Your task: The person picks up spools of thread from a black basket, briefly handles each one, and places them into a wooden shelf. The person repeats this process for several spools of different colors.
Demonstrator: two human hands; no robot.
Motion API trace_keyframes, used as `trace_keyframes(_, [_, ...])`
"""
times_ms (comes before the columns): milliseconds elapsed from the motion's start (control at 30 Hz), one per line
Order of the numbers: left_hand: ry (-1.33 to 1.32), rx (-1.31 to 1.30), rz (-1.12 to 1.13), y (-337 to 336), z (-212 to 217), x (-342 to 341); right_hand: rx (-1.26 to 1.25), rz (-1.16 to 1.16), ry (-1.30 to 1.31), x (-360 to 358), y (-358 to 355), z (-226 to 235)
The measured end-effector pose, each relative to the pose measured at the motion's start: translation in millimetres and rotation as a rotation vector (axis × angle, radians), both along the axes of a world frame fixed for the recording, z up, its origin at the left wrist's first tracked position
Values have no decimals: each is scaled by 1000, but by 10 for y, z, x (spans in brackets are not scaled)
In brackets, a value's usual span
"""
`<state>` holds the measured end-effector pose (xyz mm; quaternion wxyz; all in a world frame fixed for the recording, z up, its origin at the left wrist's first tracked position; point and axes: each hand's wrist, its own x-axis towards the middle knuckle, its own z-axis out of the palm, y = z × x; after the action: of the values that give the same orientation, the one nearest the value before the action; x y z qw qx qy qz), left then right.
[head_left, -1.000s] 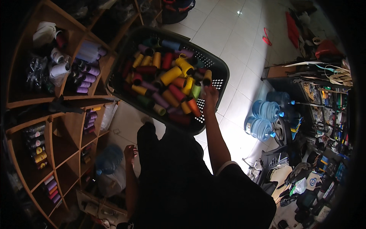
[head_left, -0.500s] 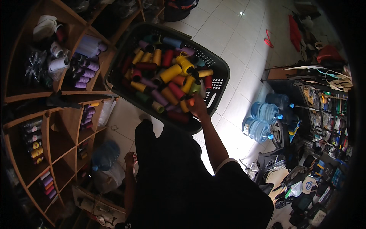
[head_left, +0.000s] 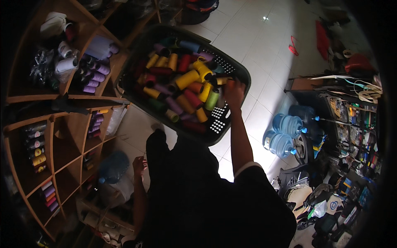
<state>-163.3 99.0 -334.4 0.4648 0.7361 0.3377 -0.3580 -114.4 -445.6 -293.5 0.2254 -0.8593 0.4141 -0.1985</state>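
A dark plastic basket [head_left: 245, 68] with perforated sides holds a heap of thread spools, among them a yellow spool [head_left: 187, 79], a green spool [head_left: 212, 100] and a red spool [head_left: 192, 98]. Inside its right end is my right hand [head_left: 235, 95], its fingers closed around an orange-red thread spool [head_left: 229, 84] that they partly cover. My left hand [head_left: 139, 165] hangs low beside my leg, away from the basket. Its fingers are curled in, and small reddish spots show at the fingertips; what they hold, if anything, is too small to make out.
Wooden cubby shelves [head_left: 53, 144] along the left contain purple spools [head_left: 97, 77] and other thread. Large blue water jugs [head_left: 282, 142] lie at the right, near a cluttered rack [head_left: 345, 120]. Another jug [head_left: 114, 167] stands by the shelves. White tiles [head_left: 256, 49] cover the floor.
My right hand has moved right and farther away, to the basket's right end, uncovering the green spool and nearby perforations. My left hand has shifted slightly up and left.
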Motion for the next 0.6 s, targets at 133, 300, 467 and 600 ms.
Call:
trace_keyframes(133, [72,-20,145,90,30,-190,-70,-9,141,196,-104,-129])
trace_keyframes(300, [102,20,227,241,113,-554,-25,317,-132,666,643,131])
trace_keyframes(467, [104,26,272,263,71,-790,151,863,41,1143,1790,123])
trace_keyframes(600, [28,-25,254,299,-22,-745,97,809,230,1365,2145,-417])
